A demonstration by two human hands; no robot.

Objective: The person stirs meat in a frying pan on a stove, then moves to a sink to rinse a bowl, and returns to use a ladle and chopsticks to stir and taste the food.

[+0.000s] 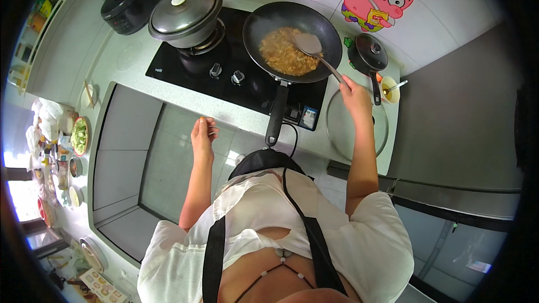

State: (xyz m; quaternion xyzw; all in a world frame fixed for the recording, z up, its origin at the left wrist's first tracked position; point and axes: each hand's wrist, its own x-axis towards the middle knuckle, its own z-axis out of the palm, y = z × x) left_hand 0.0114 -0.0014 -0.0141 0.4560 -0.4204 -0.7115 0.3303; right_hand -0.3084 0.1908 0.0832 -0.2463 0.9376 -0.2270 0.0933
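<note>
My right hand (355, 99) is closed round the handle of a spatula (308, 44). Its broad, flat blade rests over the right side of the food (286, 59), a yellow-brown, chunky mix in a black wok (329, 32). The wok sits on the right burner of a black glass gas hob (182, 76), its long handle (277, 113) pointing toward me. Faint steam shows over the pan. My left hand (204, 133) hangs in front of the counter edge, holding nothing, with fingers loosely bent and a little apart.
A lidded steel pot (188, 14) occupies the left burner, beside a black rice cooker (129, 4). Right of the hob lie a glass lid (348, 146), a small black lidded saucepan (368, 53) and a bowl with a spoon (391, 91). Dishes and a plate of chopped greens (80, 136) line the left counter.
</note>
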